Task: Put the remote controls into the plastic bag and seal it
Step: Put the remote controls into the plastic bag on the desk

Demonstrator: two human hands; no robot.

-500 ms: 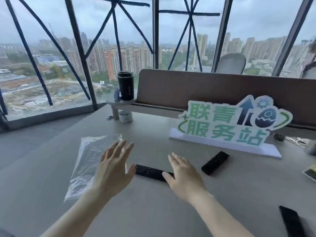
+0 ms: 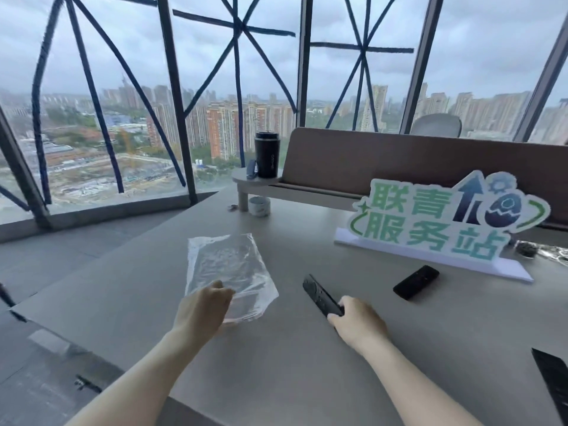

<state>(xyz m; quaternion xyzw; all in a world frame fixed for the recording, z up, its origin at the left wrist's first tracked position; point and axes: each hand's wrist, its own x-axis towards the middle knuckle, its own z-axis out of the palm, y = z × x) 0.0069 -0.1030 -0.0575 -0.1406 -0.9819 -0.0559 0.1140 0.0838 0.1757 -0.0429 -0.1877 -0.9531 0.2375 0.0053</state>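
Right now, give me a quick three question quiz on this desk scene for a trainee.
1. True or false: the left hand is on the plastic bag.
2. The right hand grips: A) the near remote B) the black tumbler C) the sign
3. Fill in: the far remote lies on the ____ in front of the sign.

Key: 1 true; 2 A; 3 table.

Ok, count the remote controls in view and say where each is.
3. One remote is under the right hand; another remote lies before the sign; a third is cut off at the right edge. More may lie outside view.
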